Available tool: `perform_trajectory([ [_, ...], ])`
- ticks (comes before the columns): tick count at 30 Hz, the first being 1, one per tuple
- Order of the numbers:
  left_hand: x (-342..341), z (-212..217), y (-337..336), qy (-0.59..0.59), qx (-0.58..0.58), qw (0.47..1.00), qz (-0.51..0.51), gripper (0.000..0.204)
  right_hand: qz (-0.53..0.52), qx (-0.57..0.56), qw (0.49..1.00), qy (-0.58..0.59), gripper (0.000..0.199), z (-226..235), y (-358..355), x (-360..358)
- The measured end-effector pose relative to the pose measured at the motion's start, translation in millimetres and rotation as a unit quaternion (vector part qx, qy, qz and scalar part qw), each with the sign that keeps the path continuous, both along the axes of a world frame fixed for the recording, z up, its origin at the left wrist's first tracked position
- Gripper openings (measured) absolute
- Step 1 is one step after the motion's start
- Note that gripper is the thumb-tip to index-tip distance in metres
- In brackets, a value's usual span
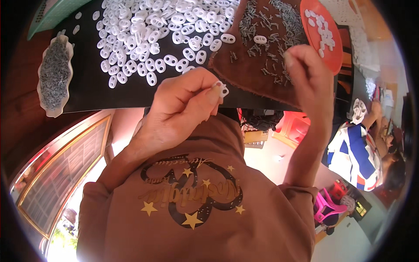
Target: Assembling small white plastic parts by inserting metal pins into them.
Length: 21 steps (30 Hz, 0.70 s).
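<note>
My left hand (pixel 181 102) pinches a small white plastic piece with two holes (pixel 224 91) between thumb and fingertips, above the table's near edge. To the right, my right hand (pixel 312 74) is raised over a brown cloth (pixel 244 74). Its thumb and forefinger are pressed together; whatever they hold is too small or blurred to make out. Scattered on the cloth beside it are small grey metal springs (pixel 291 19), with one white two-hole piece (pixel 260 39) among them. A large heap of the same white pieces (pixel 139 30) covers the black tabletop beyond my left hand.
An orange-red plate (pixel 337 56) with several white pieces lies at the far right. On the left stands a long pale dish (pixel 42 85) full of grey springs. A green basket (pixel 54 17) occupies the far left corner. Another person (pixel 360 153) sits at right.
</note>
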<state>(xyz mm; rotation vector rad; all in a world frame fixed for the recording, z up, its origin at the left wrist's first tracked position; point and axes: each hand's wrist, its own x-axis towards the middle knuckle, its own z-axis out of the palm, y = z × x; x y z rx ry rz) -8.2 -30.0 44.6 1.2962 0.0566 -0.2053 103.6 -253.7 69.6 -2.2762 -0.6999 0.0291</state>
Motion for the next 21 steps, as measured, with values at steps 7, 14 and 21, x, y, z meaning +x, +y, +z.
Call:
perform_trajectory([
  [7,4.9,-8.5,-6.0,-0.047,0.062,0.995,-0.067,0.013,0.044,-0.197,0.979,-0.042,0.006,-10.7,-14.5,42.2],
  [14,6.2,-15.5,-9.4,-0.037,0.020,0.999,-0.003,0.010,0.068,-0.264,0.962,-0.011,0.006,-4.2,-12.8,47.6],
  [21,5.7,-22.8,-5.9,-0.045,0.033,0.998,-0.017,0.011,0.056,-0.258,0.964,-0.011,0.006,-4.9,-6.4,54.0],
])
